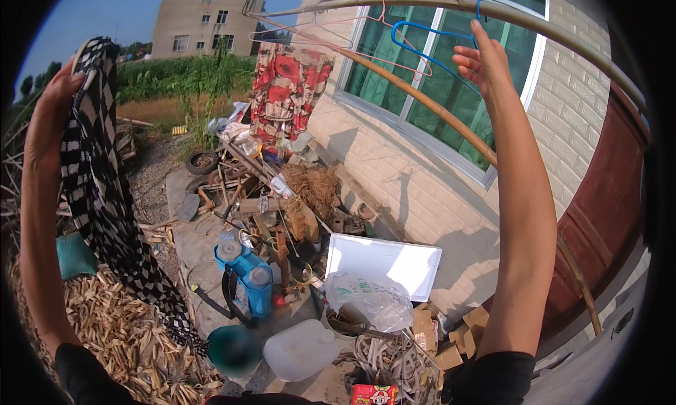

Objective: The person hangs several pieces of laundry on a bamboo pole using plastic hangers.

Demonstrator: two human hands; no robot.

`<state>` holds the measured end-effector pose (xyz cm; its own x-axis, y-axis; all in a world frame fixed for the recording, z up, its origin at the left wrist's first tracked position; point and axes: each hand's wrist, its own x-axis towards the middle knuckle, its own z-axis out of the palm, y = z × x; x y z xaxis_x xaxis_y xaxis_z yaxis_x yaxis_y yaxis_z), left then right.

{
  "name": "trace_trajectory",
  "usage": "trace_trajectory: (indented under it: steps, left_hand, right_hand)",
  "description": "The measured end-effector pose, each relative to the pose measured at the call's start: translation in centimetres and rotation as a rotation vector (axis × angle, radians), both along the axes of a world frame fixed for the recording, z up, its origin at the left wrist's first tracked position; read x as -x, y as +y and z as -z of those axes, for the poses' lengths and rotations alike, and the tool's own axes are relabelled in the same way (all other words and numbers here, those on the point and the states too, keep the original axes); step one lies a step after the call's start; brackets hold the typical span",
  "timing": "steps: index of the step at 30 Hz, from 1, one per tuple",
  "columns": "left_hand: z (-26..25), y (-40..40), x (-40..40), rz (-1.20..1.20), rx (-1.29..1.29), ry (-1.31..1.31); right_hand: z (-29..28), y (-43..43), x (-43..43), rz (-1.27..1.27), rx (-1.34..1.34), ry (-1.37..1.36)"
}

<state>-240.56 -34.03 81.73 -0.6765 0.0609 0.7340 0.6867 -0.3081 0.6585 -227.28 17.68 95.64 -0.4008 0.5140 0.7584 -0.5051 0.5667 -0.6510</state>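
Observation:
My left hand (60, 85), raised at the left, grips the top of a black-and-white checkered cloth (113, 204). The cloth hangs down in long folds from my fingers. My right hand (486, 59) is lifted at the upper right with thumb and fingers apart. Its thumb tip overlaps the neck of a blue clothes hanger (433, 31); whether they touch I cannot tell. That hanger hooks over a bamboo pole (412, 1), and part of its frame is hidden behind my hand. Pink hangers (388, 22) hang on the same pole, to the left.
A second bamboo pole (417, 90) runs before the window (422, 56). A red floral cloth (288, 93) hangs farther back. Below are a blue backpack sprayer (245, 273), a translucent plastic jug (301, 349), a white foam panel (383, 262), scrap wood and corn husks (121, 336).

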Motion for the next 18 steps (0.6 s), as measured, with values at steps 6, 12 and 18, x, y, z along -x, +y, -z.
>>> trace_trajectory:
  steps: [6, 12, 18]
  left_hand:
    - [-4.6, 2.7, -2.4, 0.263, 0.083, -0.049]
    - [-5.2, 5.5, -2.4, 0.271, 0.082, -0.078]
    - [-6.3, 7.4, -2.3, 0.321, 0.061, -0.078]
  right_hand:
    - [-3.2, 4.6, 2.6, 0.084, 0.102, -0.146]
    - [-5.6, 9.7, 4.1, 0.102, 0.097, -0.194]
    - [-7.4, 10.9, 1.6, -0.113, -0.104, 0.076]
